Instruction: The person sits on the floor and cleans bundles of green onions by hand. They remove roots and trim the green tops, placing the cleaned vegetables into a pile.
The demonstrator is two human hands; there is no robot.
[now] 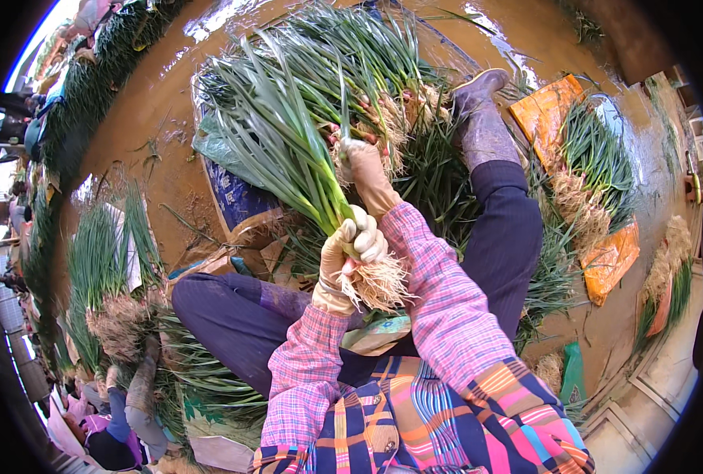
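Note:
My left hand [354, 246], in a pale glove, is closed around a bunch of green garlic [304, 172]. The long leaves fan up and to the left, while the pale roots [378, 284] hang below my fist. My gloved right hand [366, 169] is fisted just above and to the right, with a thin leaf [344, 98] running up from its fingers. Some of that grip is blurred. Beyond both hands, a pile of green garlic [327, 65] lies on a blue printed sack [233, 195], roots towards the right.
Loose leaves [437, 172] lie between my legs, near my muddy boot [484, 112]. At right, more garlic [597, 160] rests on an orange sack [609, 260]. Bundles [99, 255] stand at left near another seated person [114, 432]. Muddy water [132, 124] covers the floor.

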